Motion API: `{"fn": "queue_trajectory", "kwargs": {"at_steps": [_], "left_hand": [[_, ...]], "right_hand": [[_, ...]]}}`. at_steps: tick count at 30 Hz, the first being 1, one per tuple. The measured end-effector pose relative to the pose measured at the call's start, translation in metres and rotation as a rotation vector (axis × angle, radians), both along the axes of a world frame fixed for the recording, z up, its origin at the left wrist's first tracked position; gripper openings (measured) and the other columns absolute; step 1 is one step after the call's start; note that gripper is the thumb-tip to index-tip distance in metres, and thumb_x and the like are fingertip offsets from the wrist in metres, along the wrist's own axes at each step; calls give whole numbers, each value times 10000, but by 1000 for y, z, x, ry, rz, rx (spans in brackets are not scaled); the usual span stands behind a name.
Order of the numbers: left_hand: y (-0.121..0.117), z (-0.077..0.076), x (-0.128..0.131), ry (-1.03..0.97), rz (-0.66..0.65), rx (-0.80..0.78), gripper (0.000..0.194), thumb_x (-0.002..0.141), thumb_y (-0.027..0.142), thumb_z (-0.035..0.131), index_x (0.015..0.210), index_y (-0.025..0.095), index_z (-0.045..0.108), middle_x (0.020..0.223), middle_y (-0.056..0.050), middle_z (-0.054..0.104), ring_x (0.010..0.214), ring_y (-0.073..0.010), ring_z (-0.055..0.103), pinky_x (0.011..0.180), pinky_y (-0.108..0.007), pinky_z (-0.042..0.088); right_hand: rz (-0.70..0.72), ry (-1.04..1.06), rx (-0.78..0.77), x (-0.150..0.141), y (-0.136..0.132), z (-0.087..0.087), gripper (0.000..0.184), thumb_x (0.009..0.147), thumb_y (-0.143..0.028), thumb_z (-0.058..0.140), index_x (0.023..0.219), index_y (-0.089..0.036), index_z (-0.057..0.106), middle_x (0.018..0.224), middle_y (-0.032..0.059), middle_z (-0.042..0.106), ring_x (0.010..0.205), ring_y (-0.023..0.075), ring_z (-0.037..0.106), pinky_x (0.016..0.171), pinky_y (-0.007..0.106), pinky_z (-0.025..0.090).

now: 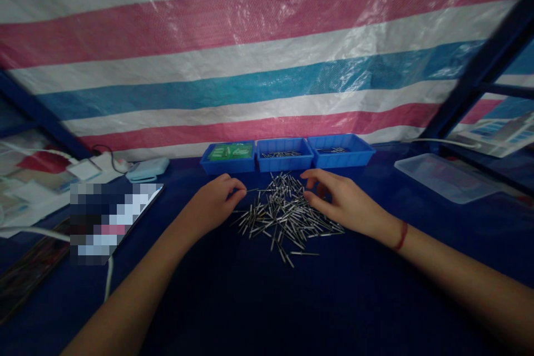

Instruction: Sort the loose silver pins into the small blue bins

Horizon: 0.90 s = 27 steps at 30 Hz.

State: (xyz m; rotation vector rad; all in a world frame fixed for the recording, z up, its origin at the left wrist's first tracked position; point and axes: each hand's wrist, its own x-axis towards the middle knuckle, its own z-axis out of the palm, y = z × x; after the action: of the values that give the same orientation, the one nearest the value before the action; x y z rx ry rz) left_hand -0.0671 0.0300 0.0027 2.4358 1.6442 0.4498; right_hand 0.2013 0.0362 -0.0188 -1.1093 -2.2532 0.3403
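Note:
A loose heap of thin silver metal pins (287,208) lies on the dark blue table; some have one end thicker than the other. At the heap's left side, my left hand (219,200) is closed in a pinch, with a thin metal pin (252,189) sticking out to the right from its fingertips. My right hand (336,194) hovers at the heap's upper right edge. Its thumb and fingers are curved and apart, and nothing shows between them.
Behind the heap stand three blue bins: the left bin (228,166) holds green packets, the middle bin (283,163) and right bin (350,158) hold metal pins. A clear plastic lid (442,178) lies right. Left are a blurred-out screen (117,222), a light blue case (148,169) and cables.

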Motion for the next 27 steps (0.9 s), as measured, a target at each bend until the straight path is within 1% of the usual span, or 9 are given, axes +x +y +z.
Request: {"fn": "queue_trajectory", "kwargs": {"at_steps": [2, 5, 8, 12, 16, 19, 21, 25, 27], "left_hand": [[-3, -1, 9, -138, -42, -24, 247, 861, 304, 444, 883, 157, 642, 812, -42, 588, 718, -166, 549, 672, -287, 418], [-11, -7, 27, -330, -71, -128, 252, 861, 333, 459, 910, 167, 642, 762, -20, 585, 666, -147, 531, 615, -263, 415], [-20, -10, 40, -429, -120, -203, 240, 860, 325, 469, 903, 172, 649, 743, -11, 578, 657, -139, 530, 596, -254, 411], [-27, -8, 48, -479, -159, -227, 224, 862, 307, 470, 867, 178, 653, 740, -6, 572, 660, -133, 531, 595, -251, 407], [-29, -5, 49, -485, -156, -210, 209, 859, 291, 474, 849, 176, 648, 711, 2, 538, 624, -121, 504, 563, -238, 388], [-30, -7, 49, -479, -168, -192, 193, 861, 285, 481, 834, 181, 641, 684, 14, 495, 610, -115, 480, 556, -232, 377], [-31, -9, 50, -484, -172, -184, 177, 863, 288, 488, 859, 188, 635, 685, 20, 476, 606, -112, 467, 559, -232, 376], [-33, -12, 51, -521, -182, -179, 191, 867, 320, 504, 986, 209, 605, 751, 15, 495, 634, -115, 478, 579, -240, 388], [-34, -12, 52, -527, -193, -178, 183, 871, 326, 504, 963, 206, 607, 777, 9, 505, 647, -114, 485, 588, -242, 390]], "right_hand": [[39, 69, -21, -6, -6, 1, 234, 832, -280, 523, 1038, -177, 564, 862, 39, 625, 612, 121, 556, 596, 294, 467], [70, 204, -113, -17, -15, 1, 201, 807, -291, 575, 969, -173, 593, 800, 25, 623, 597, 111, 546, 557, 270, 462], [69, 323, -187, -24, -21, 0, 189, 797, -311, 599, 920, -169, 614, 752, 16, 607, 581, 104, 523, 526, 259, 444], [114, 389, -212, -26, -24, 1, 122, 805, -293, 594, 826, -181, 638, 735, 13, 590, 607, 105, 511, 541, 263, 434], [147, 444, -210, -26, -26, 3, 98, 795, -281, 612, 807, -186, 634, 727, 5, 579, 602, 99, 506, 534, 257, 429], [163, 453, -183, -26, -27, 3, 72, 805, -259, 603, 800, -191, 628, 738, 7, 585, 618, 103, 514, 545, 260, 430], [167, 447, -162, -26, -27, 3, 56, 811, -241, 595, 803, -194, 625, 744, 7, 584, 628, 105, 515, 552, 261, 429], [180, 439, -127, -26, -29, 4, 47, 823, -207, 579, 822, -185, 620, 755, 10, 583, 643, 105, 518, 567, 262, 431], [190, 437, -111, -26, -30, 5, 44, 825, -194, 574, 827, -182, 617, 761, 11, 586, 653, 106, 524, 576, 262, 436]]}}
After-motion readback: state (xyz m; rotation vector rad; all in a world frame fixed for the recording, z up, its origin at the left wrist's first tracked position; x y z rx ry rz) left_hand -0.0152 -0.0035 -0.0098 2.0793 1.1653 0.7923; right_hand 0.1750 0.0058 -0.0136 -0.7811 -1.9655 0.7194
